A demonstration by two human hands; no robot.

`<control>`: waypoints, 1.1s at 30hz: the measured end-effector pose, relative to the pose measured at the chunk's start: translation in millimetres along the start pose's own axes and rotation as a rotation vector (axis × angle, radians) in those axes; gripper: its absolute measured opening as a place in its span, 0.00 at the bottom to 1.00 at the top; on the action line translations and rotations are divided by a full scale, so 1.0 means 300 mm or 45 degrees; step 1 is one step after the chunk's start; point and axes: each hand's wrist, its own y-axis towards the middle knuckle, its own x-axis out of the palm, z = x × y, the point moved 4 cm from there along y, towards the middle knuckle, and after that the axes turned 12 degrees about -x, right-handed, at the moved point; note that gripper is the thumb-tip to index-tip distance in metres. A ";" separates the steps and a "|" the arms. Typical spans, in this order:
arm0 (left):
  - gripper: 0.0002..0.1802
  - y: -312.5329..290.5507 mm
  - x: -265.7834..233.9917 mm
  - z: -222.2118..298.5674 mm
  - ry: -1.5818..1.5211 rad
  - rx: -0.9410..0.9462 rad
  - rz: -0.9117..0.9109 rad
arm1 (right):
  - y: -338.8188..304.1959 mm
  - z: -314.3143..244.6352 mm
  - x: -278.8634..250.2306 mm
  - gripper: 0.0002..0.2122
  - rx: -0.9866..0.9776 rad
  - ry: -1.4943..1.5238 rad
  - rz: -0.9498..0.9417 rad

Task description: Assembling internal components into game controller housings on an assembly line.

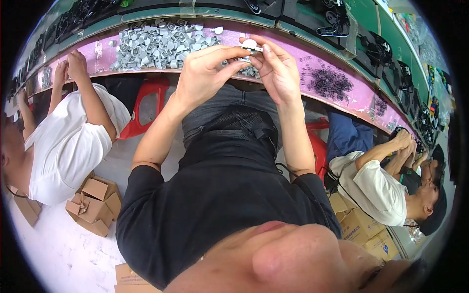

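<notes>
Both of my hands are raised together above the near edge of the pink work surface (195, 61). Between their fingertips is a small light-grey plastic part (249, 44) with a rounded white face; dark and metallic bits show below it. My left hand (204, 73) pinches it from the left, thumb and forefinger closed. A small grey end (224, 63) also pokes out by that hand's fingers; whether it belongs to the same part I cannot tell. My right hand (279, 73) grips the part from the right with thumb and fingers, partly hiding it.
A heap of grey plastic parts (159, 45) lies left of my hands. Small black pieces (331, 84) are piled to the right. A green-edged conveyor (239, 18) carrying black assemblies runs behind. People in light shirts work on both sides, near red stools (146, 105) and cardboard boxes (95, 207).
</notes>
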 end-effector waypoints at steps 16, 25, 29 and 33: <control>0.08 0.014 -0.007 0.048 0.049 0.188 0.095 | -0.011 0.004 -0.022 0.13 -0.049 0.018 0.058; 0.14 0.017 -0.045 0.042 0.047 0.118 0.116 | -0.010 -0.007 -0.012 0.15 0.044 -0.214 0.035; 0.24 0.033 -0.049 0.073 0.027 0.168 0.082 | 0.013 -0.047 0.002 0.15 0.019 -0.094 -0.132; 0.22 0.039 -0.090 0.110 0.036 0.315 0.061 | 0.071 -0.070 0.039 0.16 0.105 0.039 -0.294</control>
